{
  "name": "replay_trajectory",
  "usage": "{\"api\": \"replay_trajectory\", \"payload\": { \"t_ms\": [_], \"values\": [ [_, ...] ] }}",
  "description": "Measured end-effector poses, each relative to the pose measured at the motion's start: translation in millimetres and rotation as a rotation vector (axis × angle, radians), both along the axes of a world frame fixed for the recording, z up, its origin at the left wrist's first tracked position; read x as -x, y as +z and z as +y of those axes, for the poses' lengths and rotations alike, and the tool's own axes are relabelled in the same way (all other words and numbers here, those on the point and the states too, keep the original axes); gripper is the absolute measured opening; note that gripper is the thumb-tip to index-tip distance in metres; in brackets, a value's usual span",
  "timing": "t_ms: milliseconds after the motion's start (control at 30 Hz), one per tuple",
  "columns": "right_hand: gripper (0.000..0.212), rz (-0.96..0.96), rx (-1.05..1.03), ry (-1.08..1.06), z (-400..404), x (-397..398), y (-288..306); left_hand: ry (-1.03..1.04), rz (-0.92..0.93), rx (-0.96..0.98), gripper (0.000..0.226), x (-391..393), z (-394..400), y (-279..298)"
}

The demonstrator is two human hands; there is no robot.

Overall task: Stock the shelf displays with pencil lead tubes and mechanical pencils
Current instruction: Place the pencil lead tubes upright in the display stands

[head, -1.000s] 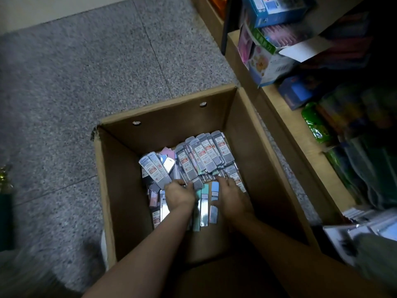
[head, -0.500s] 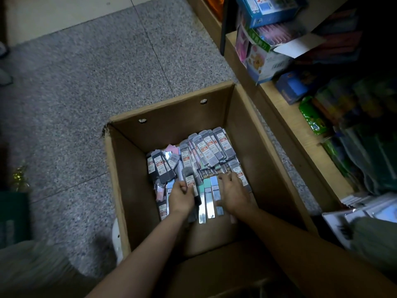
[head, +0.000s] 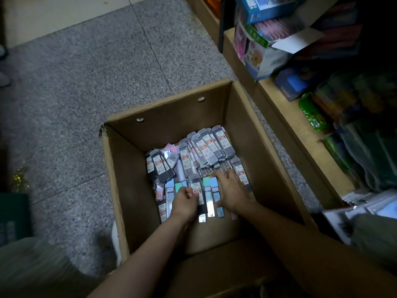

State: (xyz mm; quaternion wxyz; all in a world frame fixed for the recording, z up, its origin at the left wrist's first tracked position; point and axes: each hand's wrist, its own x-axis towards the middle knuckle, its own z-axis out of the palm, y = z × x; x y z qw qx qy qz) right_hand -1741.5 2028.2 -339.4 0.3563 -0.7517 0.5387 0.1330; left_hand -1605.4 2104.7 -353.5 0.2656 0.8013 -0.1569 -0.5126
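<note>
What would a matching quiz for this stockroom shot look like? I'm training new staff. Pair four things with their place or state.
Things:
1. left hand
2. right hand
3. cardboard box
4. green packet

Places or states:
A. lies on the wooden shelf
B. stands on the grey floor
C. fingers curled round a lead tube pack
D. fingers spread flat over the packs

Pairs: 1-C, 2-D, 3-B, 4-A

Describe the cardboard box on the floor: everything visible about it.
The cardboard box is plain brown corrugated card, open-topped, standing on the grey speckled floor beside the wooden shelf unit. Its far wall has two small round holes; the far-left corner is torn. A pile of pencil lead packs covers the bottom. Both the left hand and right hand reach inside.
</note>
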Motion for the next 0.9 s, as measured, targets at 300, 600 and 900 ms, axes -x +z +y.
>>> {"api": "replay_trajectory", "payload": {
  "t_ms": [300,600,900],
  "values": [
    [0.064,-0.316,0.067,-0.158,-11,-1,62,-0.249,-0.021,0.195,0.021,-26,-38,82],
    [0.054,-0.721,0.453,-0.395,-54,40,249,-0.87,-0.082,0.738,0.071,-13,-103,279],
    [0.052,-0.729,0.816,-0.56,-25,151,390,-0.793,0.252,0.993,0.067,82,-115,363]
  ]
}}
